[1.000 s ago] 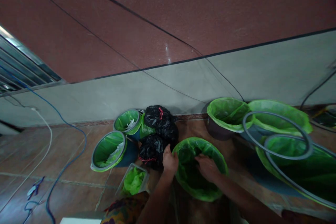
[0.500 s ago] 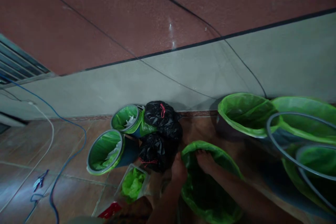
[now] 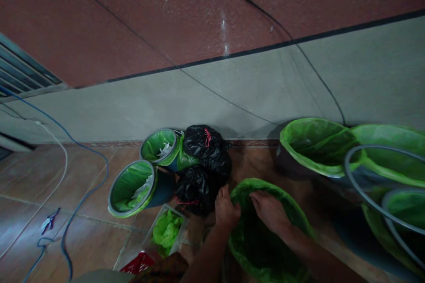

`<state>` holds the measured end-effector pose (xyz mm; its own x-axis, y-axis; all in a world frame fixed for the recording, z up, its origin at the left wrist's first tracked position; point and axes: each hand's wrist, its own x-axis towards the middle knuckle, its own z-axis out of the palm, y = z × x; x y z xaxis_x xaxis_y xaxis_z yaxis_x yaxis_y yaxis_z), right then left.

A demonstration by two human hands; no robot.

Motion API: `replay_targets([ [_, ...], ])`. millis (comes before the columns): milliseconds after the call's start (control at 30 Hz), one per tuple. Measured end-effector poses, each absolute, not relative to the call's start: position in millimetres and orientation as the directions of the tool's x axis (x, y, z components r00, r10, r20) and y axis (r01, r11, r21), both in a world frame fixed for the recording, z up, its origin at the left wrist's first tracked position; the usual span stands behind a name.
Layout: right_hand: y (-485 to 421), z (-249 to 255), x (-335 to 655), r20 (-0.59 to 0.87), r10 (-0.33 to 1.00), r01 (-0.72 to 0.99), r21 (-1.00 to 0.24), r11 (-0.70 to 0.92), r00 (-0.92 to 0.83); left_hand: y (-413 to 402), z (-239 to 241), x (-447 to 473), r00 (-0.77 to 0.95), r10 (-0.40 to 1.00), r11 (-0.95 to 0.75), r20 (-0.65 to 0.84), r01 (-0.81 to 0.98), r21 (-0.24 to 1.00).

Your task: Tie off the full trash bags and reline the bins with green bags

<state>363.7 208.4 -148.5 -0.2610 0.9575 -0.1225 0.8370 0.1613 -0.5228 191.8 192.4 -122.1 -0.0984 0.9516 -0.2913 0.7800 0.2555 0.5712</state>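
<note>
Reddish-brown tiled floor (image 3: 89, 247) carries everything: two small grey bins w/ green liners (image 3: 133, 189), tied black plastic bags (image 3: 206, 150) beside them, a clear tub of green bags (image 3: 166, 232). Larger green-lined bins (image 3: 312, 143) stand along the wall at right; blue cable (image 3: 86, 194) & white cable (image 3: 59, 177) trail at left.

**Both hands forward, fingers curled**

The person's bare left hand (image 3: 226, 210) reaches forward from a bare forearm, fingers curled in a pinch. The bare right hand (image 3: 270, 209) lies just beside it, palm down, fingers bent, forearm angled inward.
</note>
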Motion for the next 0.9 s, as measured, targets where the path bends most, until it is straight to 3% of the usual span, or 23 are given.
replay_targets([
  [100, 220.4, -132.4, 393.1, -0.004, 0.989, 0.883, -0.450, 0.132, -0.150, 206.5, -111.7, 205.7, 0.020, 0.986, 0.077, -0.167, 0.828, 0.555],
  [167, 232.4, -127.8, 407.6, -0.004, 0.989, 0.901, -0.412, 0.134, -0.149, 217.1, -111.4, 217.4, 0.144, 0.981, -0.056, -0.127, 0.849, 0.525],
  [300, 248.9, -132.6, 415.4, -0.099, 0.960, 0.900, -0.385, 0.207, -0.263, 237.4, -122.0, 235.9, 0.298, 0.929, -0.195, -0.221, 0.899, 0.393],
  [500, 247.1, -153.0, 416.0, -0.289, 0.929, 0.926, -0.359, 0.118, -0.231, 254.6, -130.8, 238.9, 0.228, 0.874, -0.142, -0.429, 0.964, 0.223],
  [733, 242.1, -164.7, 428.8, -0.301, 0.917, 0.900, -0.420, 0.117, -0.260, 253.7, -130.8, 228.8, 0.188, 0.870, -0.119, -0.456, 0.977, 0.175],
  [900, 226.8, -159.1, 445.3, -0.256, 0.958, 0.902, -0.432, 0.002, -0.125, 240.3, -125.9, 212.7, 0.130, 0.896, -0.063, -0.424, 0.984, 0.169],
])
